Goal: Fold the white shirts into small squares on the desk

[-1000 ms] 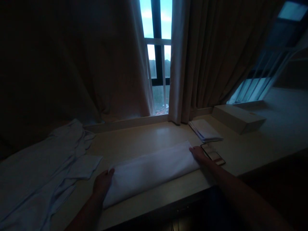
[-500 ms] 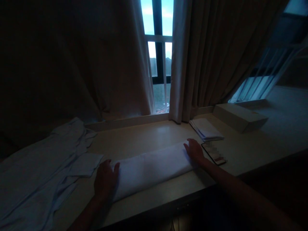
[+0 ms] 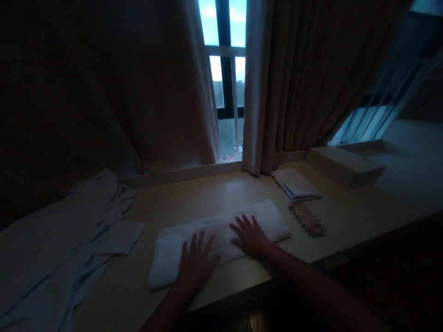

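A long folded white cloth lies flat near the front edge of the pale table. My left hand is over its left-centre part, fingers spread and slightly blurred. Right of the middle, my right hand rests on the cloth with fingers spread. Neither hand grips anything. Both ends of the cloth show beyond my hands.
Loose white fabric covers the left of the table. A small folded cloth stack, a pixelated flat object and a box are at the right. Curtains and a window stand behind.
My two hands have moved inward from the ends of the folded cloth onto its middle part, and their fingers have spread. Both ends of the cloth are now uncovered.
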A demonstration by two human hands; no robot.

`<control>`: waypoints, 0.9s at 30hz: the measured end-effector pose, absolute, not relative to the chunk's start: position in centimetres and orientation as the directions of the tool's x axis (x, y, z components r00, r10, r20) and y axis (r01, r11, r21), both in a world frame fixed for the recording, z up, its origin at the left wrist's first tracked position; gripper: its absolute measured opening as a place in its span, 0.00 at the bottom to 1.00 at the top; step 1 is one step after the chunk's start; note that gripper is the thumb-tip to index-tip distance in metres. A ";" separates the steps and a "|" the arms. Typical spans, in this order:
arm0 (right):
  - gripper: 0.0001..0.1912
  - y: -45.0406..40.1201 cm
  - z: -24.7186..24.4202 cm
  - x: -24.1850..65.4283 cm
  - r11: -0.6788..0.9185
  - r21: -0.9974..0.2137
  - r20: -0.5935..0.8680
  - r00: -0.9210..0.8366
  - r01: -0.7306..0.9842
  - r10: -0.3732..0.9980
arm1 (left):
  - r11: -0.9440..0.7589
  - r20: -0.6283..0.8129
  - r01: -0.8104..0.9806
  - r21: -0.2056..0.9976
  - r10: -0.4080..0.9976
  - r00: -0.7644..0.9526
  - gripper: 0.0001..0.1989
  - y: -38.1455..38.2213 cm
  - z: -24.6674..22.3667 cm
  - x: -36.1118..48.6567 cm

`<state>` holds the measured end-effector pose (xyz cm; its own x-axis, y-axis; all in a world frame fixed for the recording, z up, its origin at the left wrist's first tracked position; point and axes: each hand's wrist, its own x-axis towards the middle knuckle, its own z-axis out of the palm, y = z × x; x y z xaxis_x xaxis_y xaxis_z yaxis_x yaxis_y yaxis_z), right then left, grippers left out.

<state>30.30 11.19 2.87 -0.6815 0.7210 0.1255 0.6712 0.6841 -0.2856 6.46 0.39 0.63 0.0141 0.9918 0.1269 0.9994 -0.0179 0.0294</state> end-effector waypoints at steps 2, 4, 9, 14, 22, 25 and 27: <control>0.33 12.6 2.5 31.4 0.647 -0.284 0.096 -0.650 0.708 0.754 | 0.008 0.113 0.999 0.052 0.994 -0.014 0.35 0.6 0.4 6.4; 0.34 13.7 2.2 32.4 0.611 -0.281 0.072 -0.618 0.740 0.783 | 0.039 0.093 0.997 0.069 0.995 -0.045 0.35 1.0 0.2 6.0; 0.36 16.2 1.8 34.4 0.544 -0.287 0.056 -0.553 0.789 0.831 | 0.218 0.015 0.974 0.062 0.976 -0.219 0.37 3.1 0.2 1.1; 0.35 18.4 1.1 35.6 0.465 -0.290 0.050 -0.472 0.836 0.880 | 0.281 0.022 0.958 0.049 0.959 -0.282 0.32 3.4 -0.3 -5.2; 0.34 19.9 0.0 35.1 0.161 -0.231 0.058 -0.152 0.960 0.987 | 0.261 0.114 0.965 0.013 0.959 -0.261 0.33 3.0 -1.5 -6.4; 0.36 20.0 -0.3 34.8 0.090 -0.204 0.086 -0.073 0.975 0.994 | 0.270 0.123 0.963 0.012 0.955 -0.269 0.33 3.2 -1.7 -6.5; 0.38 20.0 -0.4 34.8 0.082 -0.190 0.083 -0.067 0.978 0.994 | 0.260 0.133 0.966 0.006 0.957 -0.258 0.33 3.2 -1.8 -6.5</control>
